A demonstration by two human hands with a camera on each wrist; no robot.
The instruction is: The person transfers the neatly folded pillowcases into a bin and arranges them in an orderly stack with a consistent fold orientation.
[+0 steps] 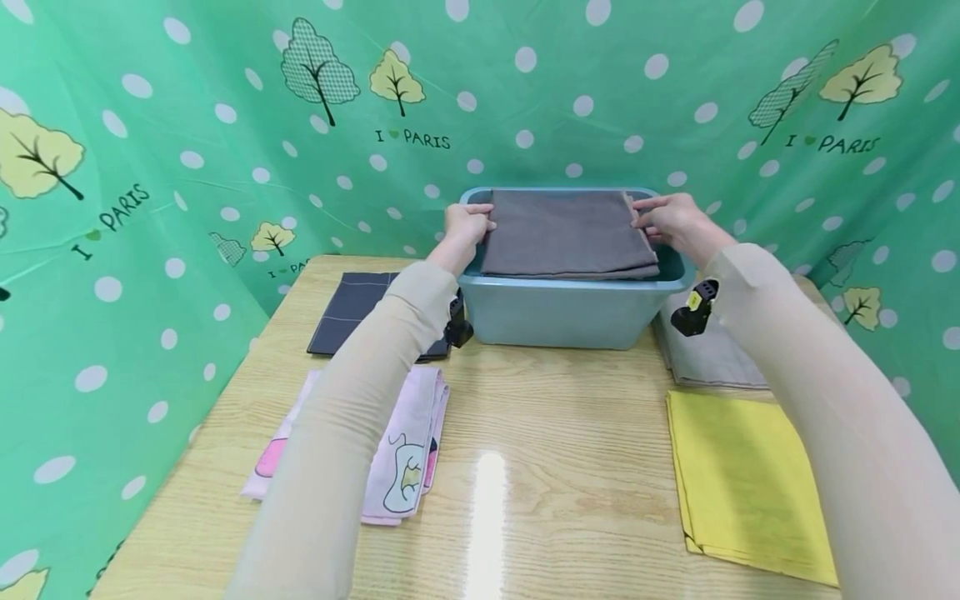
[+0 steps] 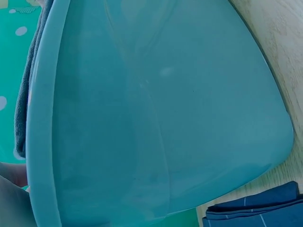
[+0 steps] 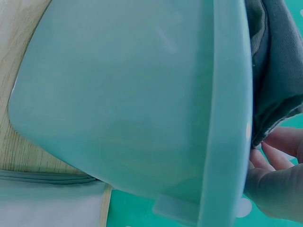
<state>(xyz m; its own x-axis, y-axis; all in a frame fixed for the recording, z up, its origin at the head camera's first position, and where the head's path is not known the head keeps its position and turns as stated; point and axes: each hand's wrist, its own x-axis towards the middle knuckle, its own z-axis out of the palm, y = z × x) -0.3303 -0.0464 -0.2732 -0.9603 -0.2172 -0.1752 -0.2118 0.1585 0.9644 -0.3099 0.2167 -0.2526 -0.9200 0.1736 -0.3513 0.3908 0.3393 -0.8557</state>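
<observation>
A folded dark grey cloth point(image 1: 566, 232) lies level across the opening of a blue plastic bin point(image 1: 555, 312). My left hand point(image 1: 467, 232) pinches its left edge, and my right hand point(image 1: 677, 221) pinches the right edge. In the right wrist view, fingers of the right hand point(image 3: 279, 175) grip a lower corner of the grey cloth point(image 3: 284, 52) just beyond the bin's rim point(image 3: 227, 113). The left wrist view shows mostly the bin's outer wall point(image 2: 156, 109), with only part of the left hand point(image 2: 14, 198) at the lower left.
On the wooden table point(image 1: 555, 433), a folded navy cloth point(image 1: 348, 308) and a pink printed cloth point(image 1: 405, 475) lie at the left. To the right are a light grey cloth point(image 1: 705, 358) and a yellow cloth point(image 1: 742, 475). A green dotted curtain point(image 1: 525, 100) hangs behind the bin.
</observation>
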